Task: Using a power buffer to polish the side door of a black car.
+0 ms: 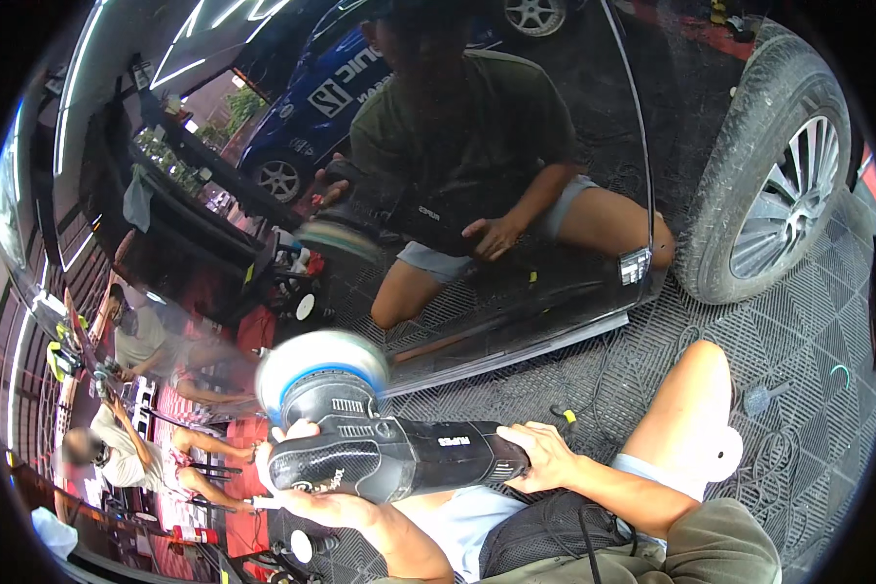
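A black car polisher lies lengthwise across my lap, held in both hands. My left hand is wrapped around its head from below, fingers curling up over the near side. At its tail end, my right hand grips the rear of the body. The round white pad, with a blue rim, looks smeared as if spinning. It is close to the glossy black car panel; whether it touches cannot be made out. That panel mirrors me and the polisher.
A car wheel stands at the right. Dark cable loops over the ribbed floor tiles, with a brush-like grey object beside my knee. At left, another person sits near the car body.
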`<action>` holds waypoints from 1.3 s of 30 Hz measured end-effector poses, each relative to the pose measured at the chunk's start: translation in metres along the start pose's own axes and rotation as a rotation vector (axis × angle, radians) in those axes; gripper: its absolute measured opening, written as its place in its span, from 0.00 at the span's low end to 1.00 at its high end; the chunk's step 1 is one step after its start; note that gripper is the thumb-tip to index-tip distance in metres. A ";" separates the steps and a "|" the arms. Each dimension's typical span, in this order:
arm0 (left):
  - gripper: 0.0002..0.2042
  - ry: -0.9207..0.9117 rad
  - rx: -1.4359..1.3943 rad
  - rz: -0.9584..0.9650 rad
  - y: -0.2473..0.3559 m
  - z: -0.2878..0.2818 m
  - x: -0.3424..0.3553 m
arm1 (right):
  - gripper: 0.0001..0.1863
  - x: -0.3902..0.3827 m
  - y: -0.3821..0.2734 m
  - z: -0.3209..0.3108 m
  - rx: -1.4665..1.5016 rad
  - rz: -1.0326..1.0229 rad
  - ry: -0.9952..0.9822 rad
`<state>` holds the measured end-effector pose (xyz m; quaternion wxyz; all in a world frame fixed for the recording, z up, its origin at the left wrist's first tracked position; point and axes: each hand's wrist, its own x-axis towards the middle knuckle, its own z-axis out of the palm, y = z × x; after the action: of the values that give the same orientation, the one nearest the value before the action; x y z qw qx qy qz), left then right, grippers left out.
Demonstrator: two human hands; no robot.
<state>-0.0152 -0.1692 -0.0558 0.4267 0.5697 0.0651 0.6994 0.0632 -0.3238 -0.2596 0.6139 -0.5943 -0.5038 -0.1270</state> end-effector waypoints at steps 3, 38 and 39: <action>0.25 -0.006 -0.077 -0.041 0.000 -0.006 0.005 | 0.53 0.001 -0.002 0.003 -0.025 -0.004 -0.038; 0.26 -0.058 -0.044 -0.103 -0.019 -0.031 0.014 | 0.52 0.005 -0.005 0.009 -0.175 0.069 -0.148; 0.26 -0.081 -0.064 -0.107 -0.018 -0.029 0.015 | 0.53 0.005 -0.001 0.012 -0.111 0.043 -0.119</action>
<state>-0.0299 -0.1369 -0.0652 0.4840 0.5793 0.0556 0.6535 0.0584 -0.3114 -0.2579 0.5516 -0.6446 -0.5186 -0.1060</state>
